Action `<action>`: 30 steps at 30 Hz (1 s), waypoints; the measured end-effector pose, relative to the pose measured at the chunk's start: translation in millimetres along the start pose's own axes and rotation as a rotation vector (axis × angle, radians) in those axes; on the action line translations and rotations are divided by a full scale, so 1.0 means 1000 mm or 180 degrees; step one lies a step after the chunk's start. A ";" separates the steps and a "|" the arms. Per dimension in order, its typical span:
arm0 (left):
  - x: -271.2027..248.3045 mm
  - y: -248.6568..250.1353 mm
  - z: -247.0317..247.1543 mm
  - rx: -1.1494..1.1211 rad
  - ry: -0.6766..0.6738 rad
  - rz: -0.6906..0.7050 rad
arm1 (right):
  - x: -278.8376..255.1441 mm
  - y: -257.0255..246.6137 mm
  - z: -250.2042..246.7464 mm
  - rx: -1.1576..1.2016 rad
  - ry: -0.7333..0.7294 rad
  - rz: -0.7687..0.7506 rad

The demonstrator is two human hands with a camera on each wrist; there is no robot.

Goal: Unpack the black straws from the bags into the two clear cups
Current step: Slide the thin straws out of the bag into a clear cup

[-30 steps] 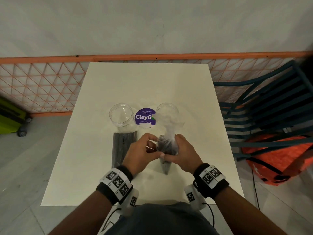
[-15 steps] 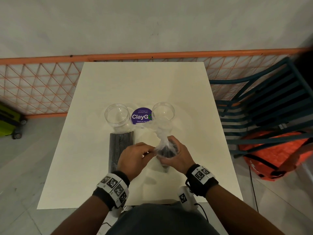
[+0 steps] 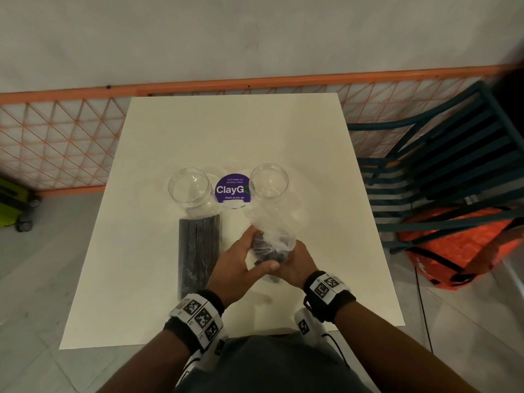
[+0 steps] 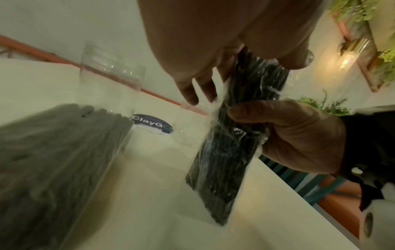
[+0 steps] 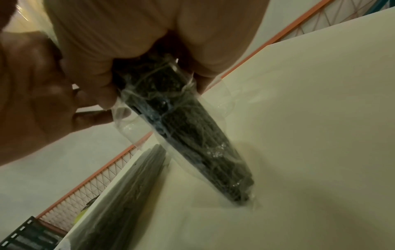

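Your right hand (image 3: 295, 265) grips the straw bag (image 3: 272, 245) upright on the white tabletop (image 3: 232, 131); your left hand (image 3: 238, 262) holds its top; an orange fence (image 3: 56, 137) stands behind.

Purple round sticker (image 3: 232, 188) on table: "ClayG", "Clean as you go".

1. I see black straws (image 3: 269, 251) inside a clear, glossy bag (image 3: 272, 225).
2. A second bundle of straws (image 3: 198, 251) looks dark charcoal.
3. Both cups (image 3: 189, 191) (image 3: 268, 181) are colourless and see-through.
4. The round sticker (image 3: 231, 188) is purple with white lettering.
5. The table (image 3: 232, 131) is cream-white.
6. My wristbands (image 3: 198, 316) carry black-and-white square markers.
7. The fence (image 3: 56, 137) is an orange lattice of triangles.
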State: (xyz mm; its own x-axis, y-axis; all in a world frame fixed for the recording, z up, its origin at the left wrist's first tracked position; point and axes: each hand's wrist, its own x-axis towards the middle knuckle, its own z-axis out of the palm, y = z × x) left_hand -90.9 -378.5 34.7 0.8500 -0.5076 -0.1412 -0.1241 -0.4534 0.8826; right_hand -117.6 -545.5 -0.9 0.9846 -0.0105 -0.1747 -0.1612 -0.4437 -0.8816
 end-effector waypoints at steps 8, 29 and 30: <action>-0.005 -0.021 0.015 0.0000 -0.0155 0.0207 | 0.000 0.006 0.001 -0.0004 -0.0182 0.0037; 0.005 -0.033 0.012 0.1781 -0.0936 0.0195 | -0.009 0.014 -0.018 -0.0460 -0.0336 0.0263; 0.006 -0.033 0.012 0.1416 -0.0839 0.0285 | -0.008 0.014 -0.017 -0.0738 -0.0413 0.0301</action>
State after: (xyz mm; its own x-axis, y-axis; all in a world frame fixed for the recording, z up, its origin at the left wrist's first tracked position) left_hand -88.1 -375.2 -0.2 0.6755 -0.6998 -0.2324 -0.4447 -0.6380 0.6287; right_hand -127.0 -567.2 -4.2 0.9466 0.0465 -0.3192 -0.2172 -0.6395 -0.7374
